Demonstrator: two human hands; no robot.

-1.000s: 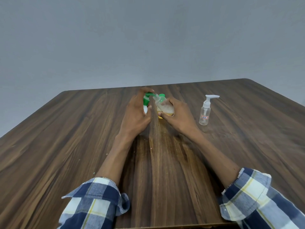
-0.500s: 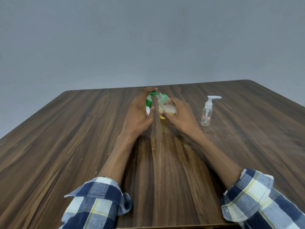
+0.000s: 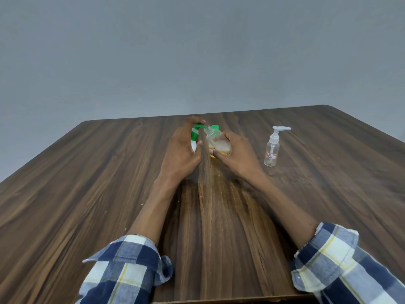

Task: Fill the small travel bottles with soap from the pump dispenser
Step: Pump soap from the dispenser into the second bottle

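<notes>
My left hand [image 3: 182,150] wraps the white pump dispenser with the green pump head [image 3: 195,137], a finger on top of the pump. My right hand [image 3: 234,154] grips a small clear plastic travel bottle [image 3: 217,141], tilted with its mouth at the green spout, toward the far edge of the dark wooden table [image 3: 87,194]. A second clear bottle with a white pump top [image 3: 272,150] stands upright nearer the right edge.

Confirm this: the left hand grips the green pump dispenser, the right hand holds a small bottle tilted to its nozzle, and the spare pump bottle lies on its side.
Not quite. In the head view the spare pump bottle stands upright on the table, right of the right hand. The left hand, green pump dispenser and tilted small bottle are as stated.
</notes>
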